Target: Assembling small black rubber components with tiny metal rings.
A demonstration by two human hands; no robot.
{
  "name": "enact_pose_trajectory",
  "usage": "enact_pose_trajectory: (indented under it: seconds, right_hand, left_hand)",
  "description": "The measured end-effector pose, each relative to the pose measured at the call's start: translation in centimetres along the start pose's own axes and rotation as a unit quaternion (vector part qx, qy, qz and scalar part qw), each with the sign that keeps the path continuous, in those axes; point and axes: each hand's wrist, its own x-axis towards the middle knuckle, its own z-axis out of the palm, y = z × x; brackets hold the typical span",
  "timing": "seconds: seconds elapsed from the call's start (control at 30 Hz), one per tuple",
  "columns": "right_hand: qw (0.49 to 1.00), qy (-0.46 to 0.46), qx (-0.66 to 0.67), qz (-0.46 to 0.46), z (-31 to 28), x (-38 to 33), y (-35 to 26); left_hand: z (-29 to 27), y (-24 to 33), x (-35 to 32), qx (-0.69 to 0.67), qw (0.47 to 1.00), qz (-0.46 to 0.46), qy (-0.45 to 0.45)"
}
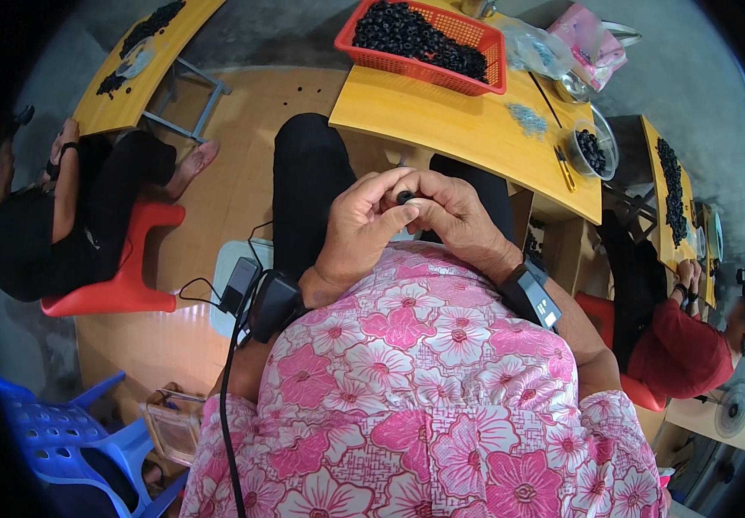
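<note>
Close in front of my chest, my left hand (355, 226) and my right hand (463, 220) meet with their fingertips pressed together. Pinched between them is a small round black part (404, 197), of which only one end shows; the fingers cover the rest. Both hands are closed on it, above my lap and short of the yellow table (416, 108). On that table a red plastic basket (495, 73) holds a heap of small black ring-like parts (416, 39). To its right stands a clear bowl (612, 160) with more black parts.
A yellow-and-black cutter-like tool (565, 168) and small pale-blue slivers (526, 119) lie on the table. Clear and pink bags (588, 43) sit behind. Co-workers sit on both sides, on red stools (113, 285). A blue chair (53, 423) stands lower left. A cable (227, 414) runs beside my left arm.
</note>
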Motion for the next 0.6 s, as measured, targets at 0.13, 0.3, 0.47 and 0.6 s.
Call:
enact_pose_trajectory:
  seconds: [0.13,0.3,0.47,0.6]
  right_hand:
    - [0.996,0.035,0.059,0.054,0.2,0.1,-1.2]
    - [0.974,0.213,-0.066,0.02,-5.2,-0.9,-1.1]
    - [0.883,0.416,-0.217,-0.022,-17.0,-4.8,-0.9]
    - [0.804,0.488,-0.32,0.111,-24.4,-7.5,-1.0]
  left_hand:
    - [0.4,0.4,-0.2,-0.087,0.994,-0.059,0.015]
    - [-1.1,-0.5,-0.5,-0.066,0.991,-0.109,0.029]
    - [-1.5,-2.9,-0.2,-0.08,0.986,-0.147,0.019]
    - [-1.3,-4.1,0.7,-0.072,0.979,-0.192,0.02]
